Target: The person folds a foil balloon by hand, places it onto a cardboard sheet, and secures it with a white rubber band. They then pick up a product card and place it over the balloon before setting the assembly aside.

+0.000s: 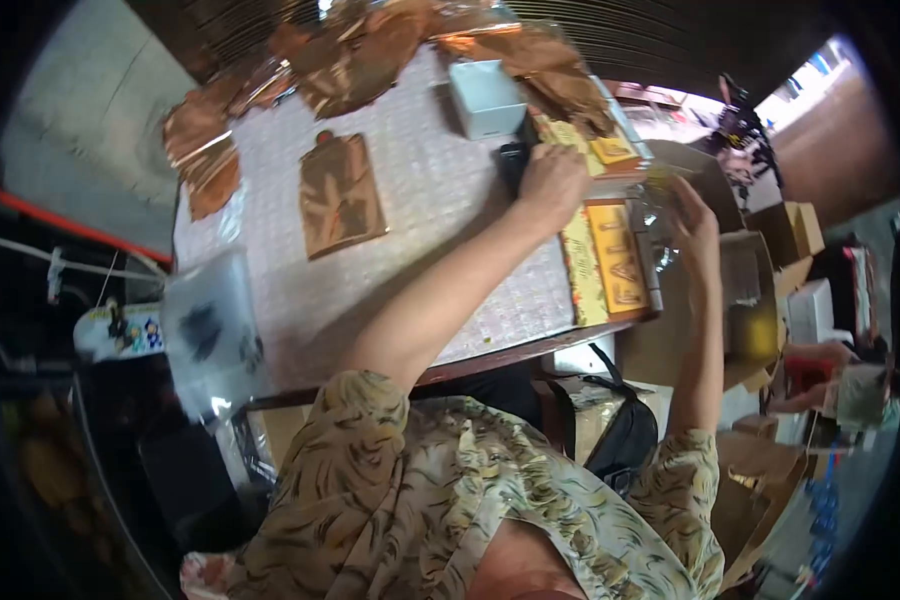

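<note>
My left hand is closed, knuckles up, at the back right of the table beside a black object; I cannot tell what its fingers hold. Under and in front of it lie yellow printed boxes, the nearer one an orange-fronted box with large raised letters. Just past the table's right edge, my right hand has its fingers curled at a piece of clear plastic. A small white box stands behind my left hand.
Copper-coloured foil bags line the back edge of the bubble-wrap-covered table, and one foil bag lies flat at left. Clear plastic bags hang over the left edge. Open cardboard boxes stand at right; a black bag is below.
</note>
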Available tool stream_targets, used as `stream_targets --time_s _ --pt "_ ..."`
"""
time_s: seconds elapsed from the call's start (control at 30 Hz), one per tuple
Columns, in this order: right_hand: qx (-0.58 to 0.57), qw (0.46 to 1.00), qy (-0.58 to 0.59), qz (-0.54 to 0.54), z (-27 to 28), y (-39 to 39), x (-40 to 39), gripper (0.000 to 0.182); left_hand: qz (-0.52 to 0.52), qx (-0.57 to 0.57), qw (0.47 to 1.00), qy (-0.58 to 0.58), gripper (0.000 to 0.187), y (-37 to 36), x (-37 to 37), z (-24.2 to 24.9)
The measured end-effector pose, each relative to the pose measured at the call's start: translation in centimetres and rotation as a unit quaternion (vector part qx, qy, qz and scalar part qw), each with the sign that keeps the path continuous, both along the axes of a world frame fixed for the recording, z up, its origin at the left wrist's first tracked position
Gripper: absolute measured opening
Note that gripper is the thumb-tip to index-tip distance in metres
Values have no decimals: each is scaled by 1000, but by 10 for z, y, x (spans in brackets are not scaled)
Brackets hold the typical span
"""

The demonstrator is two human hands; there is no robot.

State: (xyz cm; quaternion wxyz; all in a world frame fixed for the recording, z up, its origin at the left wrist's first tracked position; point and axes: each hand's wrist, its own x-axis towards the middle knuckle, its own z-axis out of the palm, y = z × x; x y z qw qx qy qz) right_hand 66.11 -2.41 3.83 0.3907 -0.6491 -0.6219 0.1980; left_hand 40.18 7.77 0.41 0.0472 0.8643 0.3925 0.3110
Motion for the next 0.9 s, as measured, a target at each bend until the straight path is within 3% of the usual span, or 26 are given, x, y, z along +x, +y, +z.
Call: stream_targets --time_s 0.2,0.27,0.4,0.47,0.53,0.6,0.67,0.73,0.8,0.83,0.87,0.9 --pt "19 996 83 22 -11 -1 20 46 -14 -16 999 27 18 -6 -1 21" --pt "34 996 81 23 -11 1 23 45 -35 -134 986 92 17 -9 -2 42" --pt "57 991 115 23 -7 -1 24 43 -34 -123 989 72 13 -8 1 48" --pt "70 993 91 -16 -1 -6 18 41 -29 22 999 0 11 -2 0 46" --pt "110 990 81 -40 1 -8 14 39 -55 213 967 -127 17 5 0 47" --pt "145 982 108 -53 8 -10 7 44 -97 280 933 -204 13 6 -4 71" --pt "178 977 111 -33 19 -10 0 62 -128 199 907 -347 6 4 -8 91" --pt "207 974 88 -38 45 -16 -22 66 -68 12 925 -373 11 -27 -32 130" --pt "243 961 122 -41 63 -21 -34 66 -75 29 907 -413 17 -29 -52 152" --pt "164 954 250 20 72 -26 -38 64 -117 -42 895 -428 17 -21 -66 155" --pt "77 921 372 84 81 -32 -45 61 -113 -40 897 -426 17 -17 -77 155" --pt "55 907 401 121 90 -38 -63 43 -115 -53 902 -412 18 -17 -88 158"
